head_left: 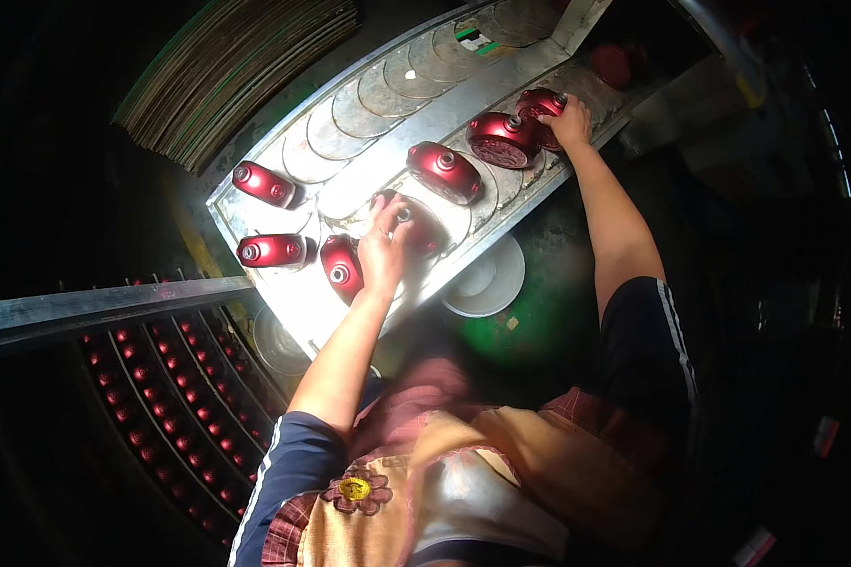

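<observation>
At the left, small red pieces (203,413) stand in rows below a metal bar (113,307); beyond it lies a pile of thin sheets (232,80). On the metal table (350,180), a red bottle (263,184) lies at the far left, a second bottle (272,250) nearer, and a third bottle (340,266) just beside the left hand (383,250). That hand, fingers slightly bent and a little apart, covers part of a fourth bottle (424,234); blur and glare leave its grip untold. Next come a fifth bottle (444,173) and a sixth bottle (499,142). At the right, the right hand (570,123) is partly closed, thumb and fingers about the neck of a seventh bottle (536,100).

The bottles look stiff, smooth and probably slippery, their shiny coat easy to scratch; weight cannot be judged. The short neck or both rounded sides would likely give the surest hold. No brand, label or writing can be read on them.
</observation>
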`<state>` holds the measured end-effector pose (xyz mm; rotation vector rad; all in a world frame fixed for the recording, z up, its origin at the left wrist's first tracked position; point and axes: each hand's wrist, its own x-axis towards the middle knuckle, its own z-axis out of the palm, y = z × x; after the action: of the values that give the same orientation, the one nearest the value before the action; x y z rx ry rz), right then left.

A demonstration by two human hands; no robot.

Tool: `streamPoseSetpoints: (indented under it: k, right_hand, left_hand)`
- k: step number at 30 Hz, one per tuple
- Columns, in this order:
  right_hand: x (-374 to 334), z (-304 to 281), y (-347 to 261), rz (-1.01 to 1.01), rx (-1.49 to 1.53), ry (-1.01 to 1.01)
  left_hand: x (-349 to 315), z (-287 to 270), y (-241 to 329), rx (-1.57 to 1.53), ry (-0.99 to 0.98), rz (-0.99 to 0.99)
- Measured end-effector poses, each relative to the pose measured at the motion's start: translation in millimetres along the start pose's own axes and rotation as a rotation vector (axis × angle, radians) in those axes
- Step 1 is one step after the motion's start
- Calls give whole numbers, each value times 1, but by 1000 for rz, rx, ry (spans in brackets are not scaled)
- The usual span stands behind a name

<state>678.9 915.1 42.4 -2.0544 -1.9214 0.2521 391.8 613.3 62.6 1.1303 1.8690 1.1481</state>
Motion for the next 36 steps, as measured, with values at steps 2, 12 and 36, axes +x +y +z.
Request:
streamPoseSetpoints:
  k: [2, 12, 36]
  right_hand:
    - [-13, -6, -12, -259, 149, 381]
    - [-78, 53, -59, -318, 524, -101]
    - [-506, -32, -377, -904, 1216, -150]
  left_hand:
    - [9, 18, 2, 0, -7, 28]
    - [67, 89, 36, 246, -80, 243]
    - [-410, -468, -34, -443, 548, 146]
